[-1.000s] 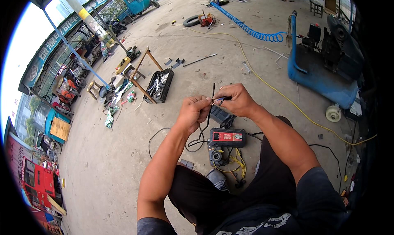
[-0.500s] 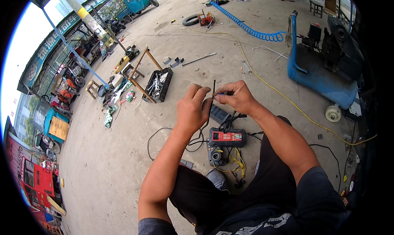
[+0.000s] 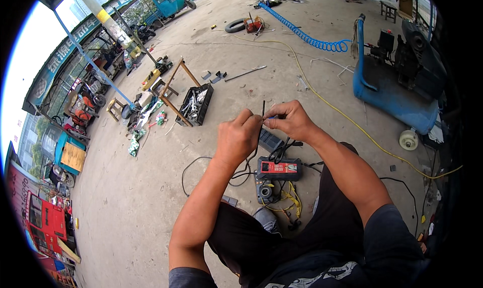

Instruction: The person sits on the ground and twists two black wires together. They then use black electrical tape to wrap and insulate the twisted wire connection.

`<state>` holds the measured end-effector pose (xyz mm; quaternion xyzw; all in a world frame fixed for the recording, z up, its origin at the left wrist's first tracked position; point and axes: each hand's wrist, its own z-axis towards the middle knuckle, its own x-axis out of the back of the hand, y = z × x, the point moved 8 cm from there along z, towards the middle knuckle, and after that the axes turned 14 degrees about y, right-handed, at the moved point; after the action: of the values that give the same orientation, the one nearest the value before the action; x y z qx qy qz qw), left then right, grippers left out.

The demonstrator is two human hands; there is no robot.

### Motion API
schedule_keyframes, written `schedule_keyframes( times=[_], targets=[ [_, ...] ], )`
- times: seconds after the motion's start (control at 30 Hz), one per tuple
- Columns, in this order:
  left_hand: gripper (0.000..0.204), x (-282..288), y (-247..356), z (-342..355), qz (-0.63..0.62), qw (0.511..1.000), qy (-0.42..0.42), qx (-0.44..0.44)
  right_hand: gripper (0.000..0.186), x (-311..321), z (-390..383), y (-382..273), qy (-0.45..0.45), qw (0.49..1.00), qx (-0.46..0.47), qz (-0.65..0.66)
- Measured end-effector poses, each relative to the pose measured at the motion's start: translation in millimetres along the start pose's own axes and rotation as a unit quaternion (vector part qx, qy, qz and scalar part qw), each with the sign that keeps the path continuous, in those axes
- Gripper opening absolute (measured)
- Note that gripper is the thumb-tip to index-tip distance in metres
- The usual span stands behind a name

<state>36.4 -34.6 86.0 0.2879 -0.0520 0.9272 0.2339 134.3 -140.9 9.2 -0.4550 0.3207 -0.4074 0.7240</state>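
Note:
My left hand (image 3: 238, 135) is closed on a black cable (image 3: 258, 143), whose dark end sticks up past the fingertips. Right beside it, my right hand (image 3: 292, 120) pinches a thin blue wire (image 3: 272, 118). The fingertips of both hands meet at the wire, and what lies between them is too small to make out. Below the hands, a black charger-like box with a red label (image 3: 279, 167) rests on the ground. Next to it sits a dark grey device with a round socket (image 3: 264, 191), beside loose yellow wires (image 3: 293, 199).
A black crate of tools (image 3: 200, 103) stands ahead to the left, by a wooden frame (image 3: 173, 106). To the right is a blue air compressor tank (image 3: 392, 94) with a coiled blue hose (image 3: 322, 42). A yellow cable (image 3: 332, 106) crosses the concrete floor.
The fingers of my left hand have curled in closer to the right fingertips. Both hands otherwise stay nearly in place.

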Motion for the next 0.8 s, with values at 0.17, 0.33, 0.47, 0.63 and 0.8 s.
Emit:
schedule_keyframes(
  times=[0.17,0.33,0.47,0.63,0.8],
  targets=[
    [0.006,-3,-10,-3,-0.091,0.992,0.010,0.090,0.012,1,0,2,-0.009,0.999,0.028,-0.019],
    [0.017,-20,-35,-21,-0.217,0.936,0.007,0.277,0.013,0,0,0,-0.002,0.999,0.030,-0.016],
    [0.023,-33,-46,-31,-0.292,0.875,-0.020,0.387,0.013,0,1,-2,-0.001,0.999,0.040,-0.020],
    [0.025,-40,-49,-37,-0.360,0.793,-0.032,0.491,0.018,-1,0,4,0.018,1.000,0.005,0.023],
    [0.021,-48,-56,-47,-0.435,0.694,-0.031,0.573,0.015,1,1,7,0.033,0.999,-0.017,0.034]
  ],
)
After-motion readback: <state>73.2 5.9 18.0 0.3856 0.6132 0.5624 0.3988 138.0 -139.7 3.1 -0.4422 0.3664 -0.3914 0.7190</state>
